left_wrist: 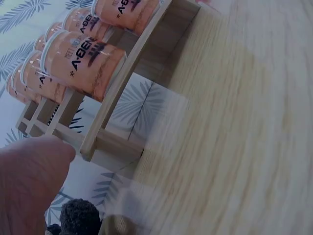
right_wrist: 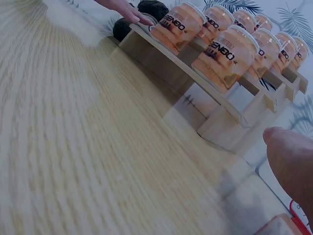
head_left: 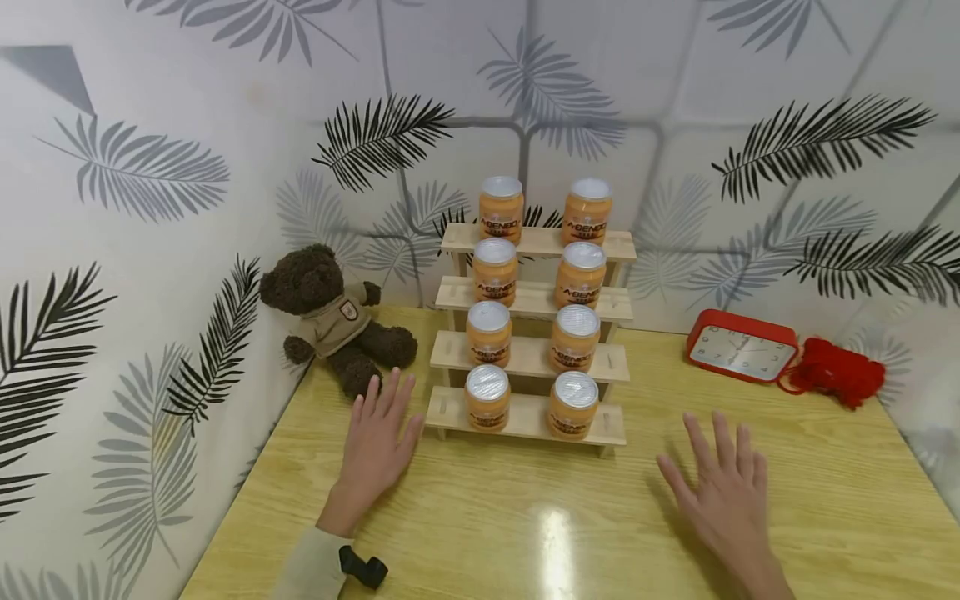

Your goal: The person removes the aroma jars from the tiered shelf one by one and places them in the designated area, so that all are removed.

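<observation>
A stepped wooden rack [head_left: 528, 358] stands on the table with two columns of orange cans [head_left: 487, 398] with silver lids, one pair on each of its several tiers. My left hand [head_left: 378, 437] hovers or rests near the rack's left front corner, fingers spread, holding nothing. To the right of the rack, my right hand [head_left: 720, 496] is likewise spread with nothing in it. In the left wrist view the thumb [left_wrist: 36, 181] shows beside the rack's end. The right wrist view shows that hand's thumb [right_wrist: 291, 159] near the rack's other end. Whether either hand touches the table, I cannot tell.
A brown teddy bear [head_left: 333, 321] in a tan shirt leans against the wall [head_left: 150, 275] left of the rack. At the back right stand a red clock [head_left: 742, 346] and a bundle of red yarn [head_left: 843, 371]. The wood-grain table [head_left: 480, 517] meets the patterned wall behind.
</observation>
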`<state>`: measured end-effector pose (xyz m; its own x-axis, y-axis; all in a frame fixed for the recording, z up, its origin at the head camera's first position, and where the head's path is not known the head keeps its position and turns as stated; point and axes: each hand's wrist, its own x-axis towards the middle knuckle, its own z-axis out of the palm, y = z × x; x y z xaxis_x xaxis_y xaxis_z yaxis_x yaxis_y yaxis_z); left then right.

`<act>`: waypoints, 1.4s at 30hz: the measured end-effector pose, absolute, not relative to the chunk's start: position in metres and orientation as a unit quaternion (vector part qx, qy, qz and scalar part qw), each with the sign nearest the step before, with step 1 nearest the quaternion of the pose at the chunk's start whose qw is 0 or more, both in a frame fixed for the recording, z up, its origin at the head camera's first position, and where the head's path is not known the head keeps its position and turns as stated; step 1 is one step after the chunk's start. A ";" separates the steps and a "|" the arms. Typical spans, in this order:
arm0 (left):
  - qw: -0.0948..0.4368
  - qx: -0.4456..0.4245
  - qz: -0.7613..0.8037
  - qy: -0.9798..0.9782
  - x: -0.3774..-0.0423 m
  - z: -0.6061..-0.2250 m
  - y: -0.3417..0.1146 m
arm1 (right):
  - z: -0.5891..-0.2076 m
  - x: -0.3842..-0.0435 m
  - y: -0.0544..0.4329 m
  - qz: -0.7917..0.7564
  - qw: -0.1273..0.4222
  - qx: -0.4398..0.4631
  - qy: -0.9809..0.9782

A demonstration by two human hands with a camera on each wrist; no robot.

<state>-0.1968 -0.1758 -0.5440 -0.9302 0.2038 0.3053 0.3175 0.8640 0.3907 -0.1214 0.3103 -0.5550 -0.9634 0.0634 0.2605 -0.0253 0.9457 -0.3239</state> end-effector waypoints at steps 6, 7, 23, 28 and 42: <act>0.109 -0.162 -0.305 -0.932 -0.202 -0.549 -0.158 | -0.550 -0.131 0.294 0.214 0.178 0.040 -0.960; 0.102 -0.167 -0.320 -0.927 -0.203 -0.550 -0.156 | -0.549 -0.132 0.290 0.227 0.186 0.051 -0.955; 0.010 -0.139 -0.511 -0.848 -0.222 -0.569 -0.143 | -0.533 -0.154 0.231 0.449 0.168 0.114 -0.870; 0.001 -0.135 -0.551 -0.823 -0.226 -0.573 -0.148 | -0.526 -0.163 0.217 0.480 0.146 0.108 -0.858; 0.024 -0.162 -0.606 -0.778 -0.231 -0.581 -0.155 | -0.526 -0.184 0.200 0.566 0.094 0.108 -0.812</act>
